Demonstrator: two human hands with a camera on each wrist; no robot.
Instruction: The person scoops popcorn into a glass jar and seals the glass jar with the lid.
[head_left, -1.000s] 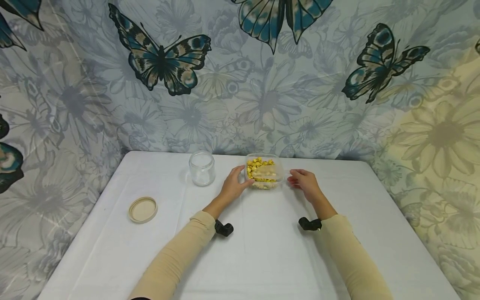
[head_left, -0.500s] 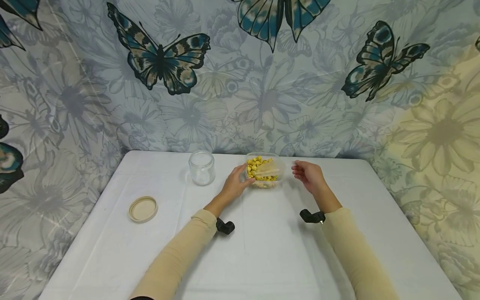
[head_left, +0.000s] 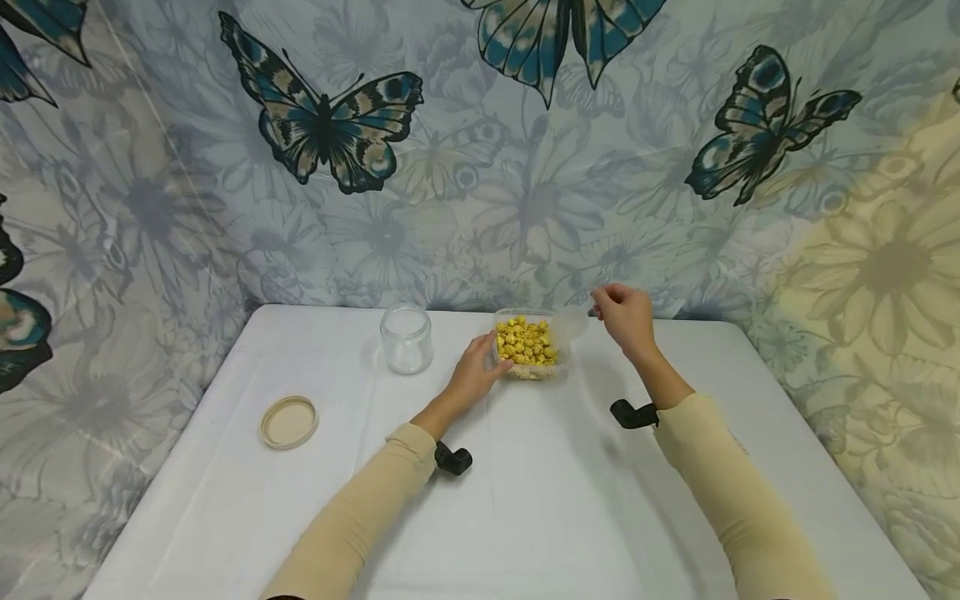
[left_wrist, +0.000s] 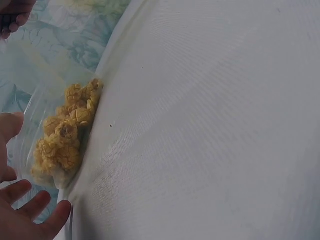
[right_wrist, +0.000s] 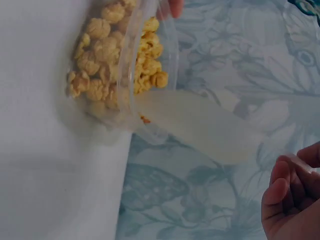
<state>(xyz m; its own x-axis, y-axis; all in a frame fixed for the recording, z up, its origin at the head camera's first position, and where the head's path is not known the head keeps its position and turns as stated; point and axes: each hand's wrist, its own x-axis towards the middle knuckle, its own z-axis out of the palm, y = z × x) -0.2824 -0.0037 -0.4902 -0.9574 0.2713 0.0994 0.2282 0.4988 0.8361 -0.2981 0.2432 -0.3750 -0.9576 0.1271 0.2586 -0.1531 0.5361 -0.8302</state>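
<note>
Clear plastic container (head_left: pixel 531 374) of yellow popcorn (head_left: pixel 525 339), near far edge of white-covered table (head_left: pixel 517 525). Left hand (head_left: pixel 472 372), thumb and fingers apart, holds its left side. Right hand (head_left: pixel 625 318), raised past its right end, pinches a translucent, pale, lid-like piece (right_wrist: pixel 210 127). Leftward: clear round jar (head_left: pixel 406 354), upright; nearer, round beige lid (head_left: pixel 288 423).

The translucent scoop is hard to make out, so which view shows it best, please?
The right wrist view: the scoop looks largest there, between the container and right hand. The head view shows it small and pale; the left wrist view, only faintly.
</note>
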